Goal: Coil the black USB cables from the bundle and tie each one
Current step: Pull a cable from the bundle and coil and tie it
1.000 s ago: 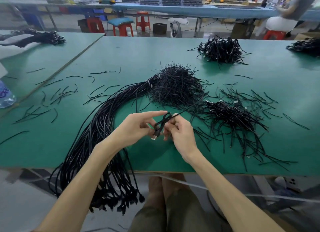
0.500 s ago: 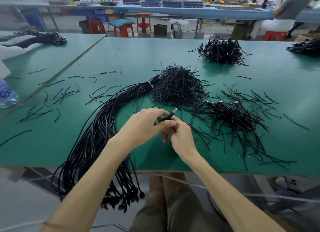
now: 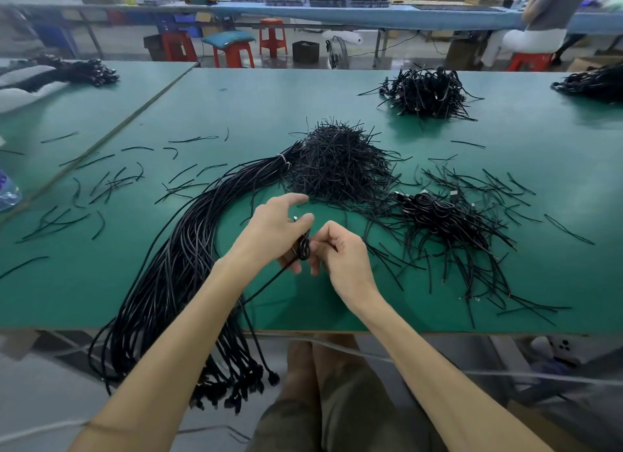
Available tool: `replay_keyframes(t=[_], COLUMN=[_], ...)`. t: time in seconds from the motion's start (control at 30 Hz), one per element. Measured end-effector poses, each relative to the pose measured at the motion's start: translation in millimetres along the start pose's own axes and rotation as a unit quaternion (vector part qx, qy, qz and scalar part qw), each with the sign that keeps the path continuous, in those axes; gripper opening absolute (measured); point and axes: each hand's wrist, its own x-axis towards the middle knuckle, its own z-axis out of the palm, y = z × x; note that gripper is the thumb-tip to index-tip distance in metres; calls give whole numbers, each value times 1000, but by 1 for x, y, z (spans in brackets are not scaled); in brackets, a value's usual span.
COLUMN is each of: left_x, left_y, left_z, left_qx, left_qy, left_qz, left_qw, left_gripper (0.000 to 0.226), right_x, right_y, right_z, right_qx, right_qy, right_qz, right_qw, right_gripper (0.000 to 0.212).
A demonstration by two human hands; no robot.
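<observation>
cable: wound into a small black coil, held between your two hands just above the table's near-middle. Its tail runs down-left beside your left forearm and drops over the near edge.
left hand: thumb and lower fingers clamped on the coil's left side, index finger straight and pointing away, clear of it. A metal plug shows at your thumb.
right hand: fingers curled, tips pinching the coil's right side. Can't tell if a tie is in that pinch.
bundle: thick sheaf of uncoiled cables left of your hands, bound by a pale band at the far end. Its plug ends hang off the near edge.
ties: big heap just beyond your hands, touching the bundle's bound end. Strays are scattered left and right.
near pile: coiled cables right of your hands, lying on loose ties.
far pile: more coiled cables, well apart, far side.
table: green top, with a second green table butted against it on your left.
background: red stools and a seated person far right.
</observation>
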Motion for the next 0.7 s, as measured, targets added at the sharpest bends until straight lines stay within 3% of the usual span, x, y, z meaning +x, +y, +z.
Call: replay_keyframes(t=[0.07,0.17,0.37,0.43,0.57,0.7], left_x=[0,3,7,6,-2,-9], left_y=[-1,-4,-10,-11,-10,-3], left_z=[-3,-5,-12,-12,-6,1], left_qx=[-31,-52,80,147,219,174], left_qy=[-27,-59,-121,-99,-23,-17], left_qz=[9,12,81,90,111,114], left_qw=[999,997,986,980,969,978], left_gripper=[15,27,16,15,40,56], right_x=[1,2,2,3,4,5], right_y=[1,3,7,7,9,9], right_z=[0,-3,-7,-7,-7,-7], right_qx=[20,62,124,146,158,148], right_qy=[7,29,65,69,81,83], right_qz=[9,27,54,54,56,56], right_qw=[1000,997,989,985,983,984], right_gripper=[25,27,27,26,15,24])
